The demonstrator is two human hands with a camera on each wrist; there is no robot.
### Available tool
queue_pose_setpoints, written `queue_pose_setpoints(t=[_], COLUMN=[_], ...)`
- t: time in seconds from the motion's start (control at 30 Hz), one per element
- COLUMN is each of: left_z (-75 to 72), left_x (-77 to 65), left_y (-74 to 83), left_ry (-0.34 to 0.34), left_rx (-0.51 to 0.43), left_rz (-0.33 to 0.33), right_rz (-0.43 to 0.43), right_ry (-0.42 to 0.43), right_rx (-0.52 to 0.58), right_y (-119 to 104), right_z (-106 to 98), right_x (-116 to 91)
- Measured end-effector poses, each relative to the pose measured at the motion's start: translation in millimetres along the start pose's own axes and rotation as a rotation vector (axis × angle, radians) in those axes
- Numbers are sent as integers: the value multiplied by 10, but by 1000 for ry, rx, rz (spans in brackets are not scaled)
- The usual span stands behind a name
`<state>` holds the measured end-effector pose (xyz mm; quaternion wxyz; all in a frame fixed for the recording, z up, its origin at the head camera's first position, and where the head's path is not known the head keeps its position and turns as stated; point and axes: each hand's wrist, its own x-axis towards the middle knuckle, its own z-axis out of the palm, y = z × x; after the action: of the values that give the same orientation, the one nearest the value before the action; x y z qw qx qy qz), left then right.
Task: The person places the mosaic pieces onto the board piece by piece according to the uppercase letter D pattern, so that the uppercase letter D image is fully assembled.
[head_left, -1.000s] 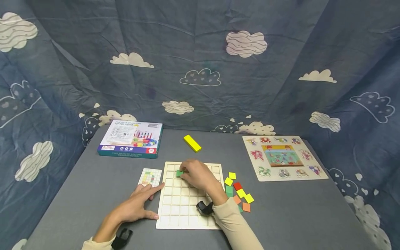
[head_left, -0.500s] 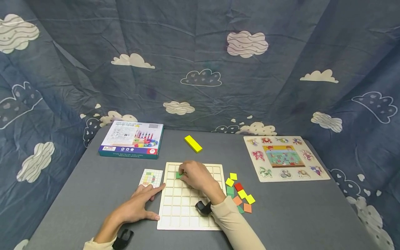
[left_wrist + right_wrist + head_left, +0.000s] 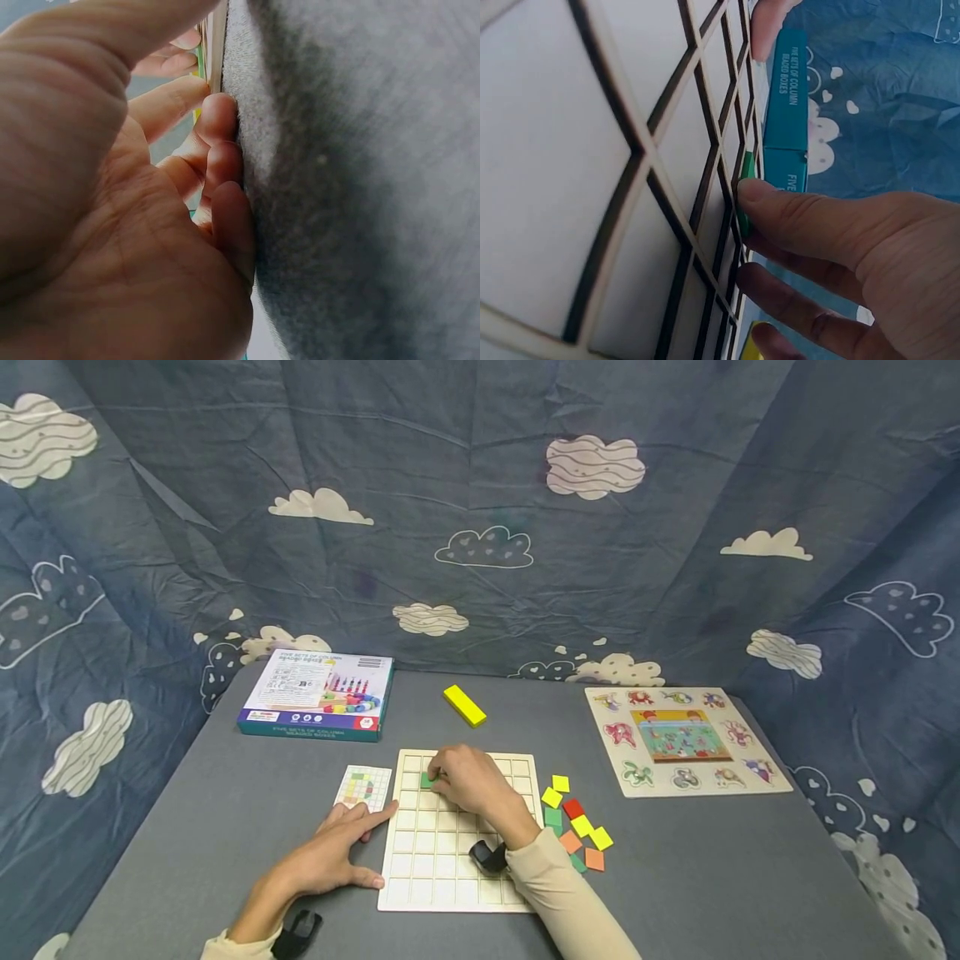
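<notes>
A wooden grid board [image 3: 422, 865] lies flat on the grey table. Thumb and fingers of my right hand [image 3: 471, 781] pinch a green square tile [image 3: 427, 780] at a cell in the upper left of the grid; the right wrist view shows the thumb on the tile [image 3: 745, 163], close against the grid. My left hand [image 3: 326, 853] lies with spread fingers at the board's left side, index fingertip and thumb tip at its edge. Beyond that hand's fingers is a small pattern card [image 3: 363, 787] printed with a coloured grid. My right hand and forearm hide part of the board.
Several loose tiles, yellow [image 3: 560, 784], red [image 3: 573, 808], green and orange [image 3: 594, 859], lie right of the board. A yellow bar [image 3: 465, 705] sits behind it. At the back left is a boxed toy set [image 3: 315, 693]; at the right, a sea-animal puzzle board [image 3: 678, 781].
My right hand has lowered the green tile slightly toward the grid cell and less of the tile shows now. The left hand keeps its place at the board's edge.
</notes>
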<state>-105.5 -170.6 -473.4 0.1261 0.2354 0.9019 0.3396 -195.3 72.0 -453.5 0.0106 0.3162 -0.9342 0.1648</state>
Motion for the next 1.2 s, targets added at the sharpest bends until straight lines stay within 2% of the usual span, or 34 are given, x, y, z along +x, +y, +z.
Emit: queue_pose_setpoints(t=[0.2, 0.5, 0.7, 1.03, 1.2], left_z=[1, -9, -5, 7, -3], left_x=[-10, -16, -7, -3, -7], left_y=[7, -11, -11, 1, 9], left_ry=[-5, 7, 11, 5, -1], left_rx=[-7, 5, 5, -8, -15], left_rz=[-6, 17, 25, 16, 1], right_rz=[-11, -106, -81, -31, -43], right_ry=[-5, 15, 33, 29, 32], right_rx=[29, 5, 18, 53, 71], right_y=[25, 69, 105, 273, 389], right_z=[1, -41, -139, -281, -333], right_x=[-16, -108, -230, -542, -690])
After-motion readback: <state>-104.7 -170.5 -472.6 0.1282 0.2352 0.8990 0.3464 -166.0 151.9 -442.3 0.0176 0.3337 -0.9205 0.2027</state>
